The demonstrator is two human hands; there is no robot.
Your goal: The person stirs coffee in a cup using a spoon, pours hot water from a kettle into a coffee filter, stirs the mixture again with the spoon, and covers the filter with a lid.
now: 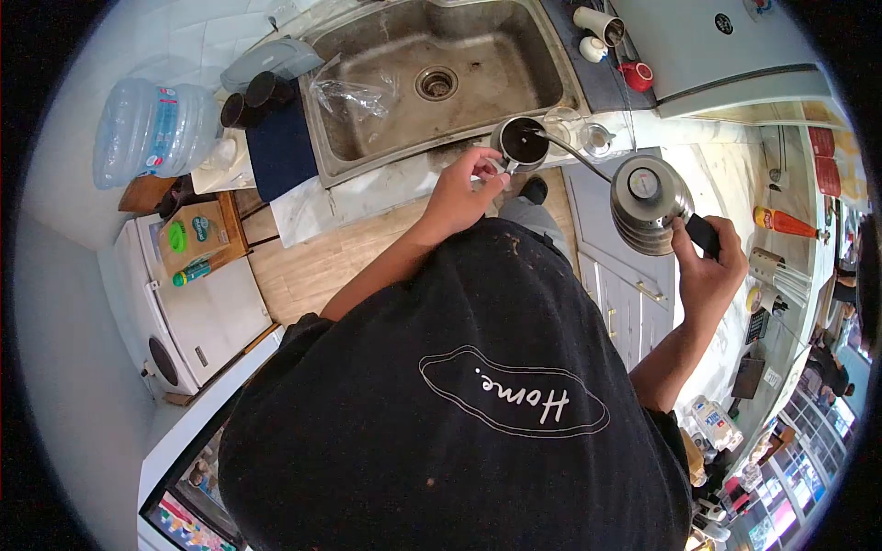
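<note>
My left hand (462,190) is closed on the handle of a metal mug (522,165) at the front edge of the sink. Dark liquid shows inside the mug. In my right hand (712,271) is the black handle of a steel gooseneck kettle (643,207), its lid on. The kettle's thin spout (583,158) reaches left, and its tip is over the mug's rim. Whether water flows from the tip is too small to tell. Two clear glass vessels, a glass cup (562,124) and a glass jar (597,140), stand just right of the mug.
Behind the mug lies a steel sink (395,138) with a clear plastic bag (354,96) in it. Dark cups (266,90) and a dark blue cloth (283,151) are left of it. A red cup (637,75) and a sauce bottle (785,221) stand on the right.
</note>
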